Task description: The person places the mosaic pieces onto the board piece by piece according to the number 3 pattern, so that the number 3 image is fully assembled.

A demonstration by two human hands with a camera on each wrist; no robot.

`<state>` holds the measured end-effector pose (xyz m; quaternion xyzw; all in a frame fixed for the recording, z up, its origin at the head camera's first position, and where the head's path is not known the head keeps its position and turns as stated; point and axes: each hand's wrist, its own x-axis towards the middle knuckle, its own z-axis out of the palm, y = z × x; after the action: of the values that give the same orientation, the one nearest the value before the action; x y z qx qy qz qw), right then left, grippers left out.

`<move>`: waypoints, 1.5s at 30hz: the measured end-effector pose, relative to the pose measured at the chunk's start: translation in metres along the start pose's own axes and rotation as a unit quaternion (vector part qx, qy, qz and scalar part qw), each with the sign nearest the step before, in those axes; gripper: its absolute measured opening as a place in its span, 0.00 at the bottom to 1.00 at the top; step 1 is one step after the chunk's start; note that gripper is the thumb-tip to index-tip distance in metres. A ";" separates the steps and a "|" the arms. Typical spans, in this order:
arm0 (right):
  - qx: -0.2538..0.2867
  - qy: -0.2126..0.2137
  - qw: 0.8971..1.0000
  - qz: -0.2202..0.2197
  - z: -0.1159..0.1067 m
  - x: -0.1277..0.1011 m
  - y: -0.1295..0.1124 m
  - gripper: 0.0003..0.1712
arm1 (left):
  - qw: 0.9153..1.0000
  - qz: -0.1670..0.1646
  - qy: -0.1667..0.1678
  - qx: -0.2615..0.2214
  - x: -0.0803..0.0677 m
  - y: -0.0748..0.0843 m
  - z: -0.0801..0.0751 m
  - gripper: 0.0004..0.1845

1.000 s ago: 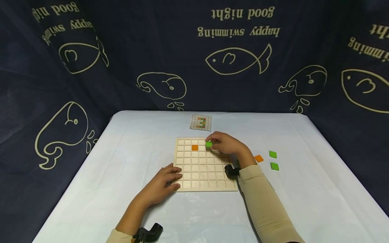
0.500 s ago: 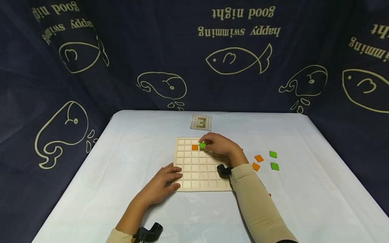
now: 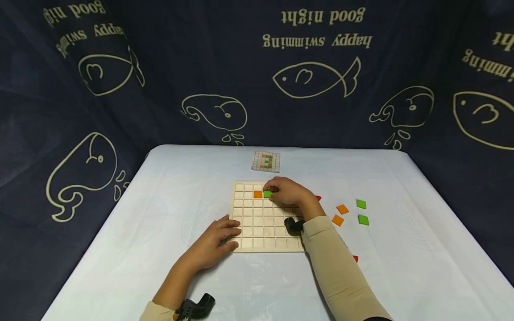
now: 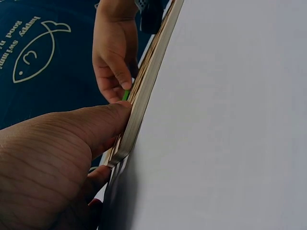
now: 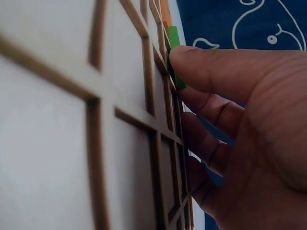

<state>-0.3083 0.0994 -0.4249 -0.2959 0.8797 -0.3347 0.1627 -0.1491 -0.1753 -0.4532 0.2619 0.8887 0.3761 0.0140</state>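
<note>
A wooden grid board (image 3: 257,221) lies on the white table, with an orange square tile (image 3: 258,194) in a cell near its far side. My right hand (image 3: 288,191) pinches a green square tile (image 3: 267,194) between thumb and fingers, at the cell just right of the orange one. In the right wrist view the green tile (image 5: 174,37) stands tilted against the grid, the thumb on its edge. My left hand (image 3: 213,244) rests on the board's left edge, fingers spread. The left wrist view shows its thumb (image 4: 112,115) touching the board's rim.
Behind the board lies a pattern card (image 3: 266,161) with a coloured grid. To the right are loose orange tiles (image 3: 342,209), green tiles (image 3: 361,203) and red pieces (image 3: 355,258), partly hidden by the right arm. A dark printed curtain (image 3: 313,120) hangs behind the table.
My right hand has moved left with the green tile, to the cell beside the orange tile, and lowered it slightly. More loose pieces show beside the right arm. The left hand has stayed put.
</note>
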 end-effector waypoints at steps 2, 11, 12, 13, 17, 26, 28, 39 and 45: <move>-0.008 0.000 1.000 0.000 0.000 0.000 0.000 0.16 | 1.000 0.000 -0.001 0.002 0.000 0.000 0.000 0.16; -0.026 0.003 1.000 -0.002 0.000 0.002 0.001 0.16 | 1.000 0.003 0.000 0.006 0.001 -0.001 0.000 0.16; -0.026 0.004 1.000 -0.002 0.000 0.002 0.001 0.16 | 1.000 0.004 0.000 0.005 0.000 -0.001 0.000 0.16; -0.026 0.004 1.000 -0.002 0.001 0.002 0.001 0.16 | 1.000 0.004 0.001 0.005 0.000 -0.001 0.000 0.16; -0.026 0.005 1.000 -0.001 0.001 0.002 0.001 0.16 | 1.000 0.008 0.002 0.004 0.000 -0.002 0.000 0.16; -0.021 0.007 1.000 0.012 0.000 0.001 -0.002 0.16 | 1.000 0.011 0.003 0.003 0.000 -0.003 0.001 0.16; -0.021 0.008 1.000 0.011 0.000 0.001 -0.002 0.16 | 1.000 0.009 0.002 0.003 0.000 -0.003 0.001 0.16; -0.002 0.014 1.000 0.022 0.000 -0.003 -0.002 0.17 | 1.000 0.002 -0.001 0.001 0.000 0.000 0.000 0.16; 0.031 0.027 0.999 0.022 -0.007 -0.016 -0.001 0.20 | 1.000 -0.003 -0.001 -0.004 -0.001 0.000 0.000 0.17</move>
<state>-0.2995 0.1124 -0.4176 -0.2624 0.8793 -0.3657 0.1555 -0.1481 -0.1757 -0.4533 0.2598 0.8880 0.3791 0.0164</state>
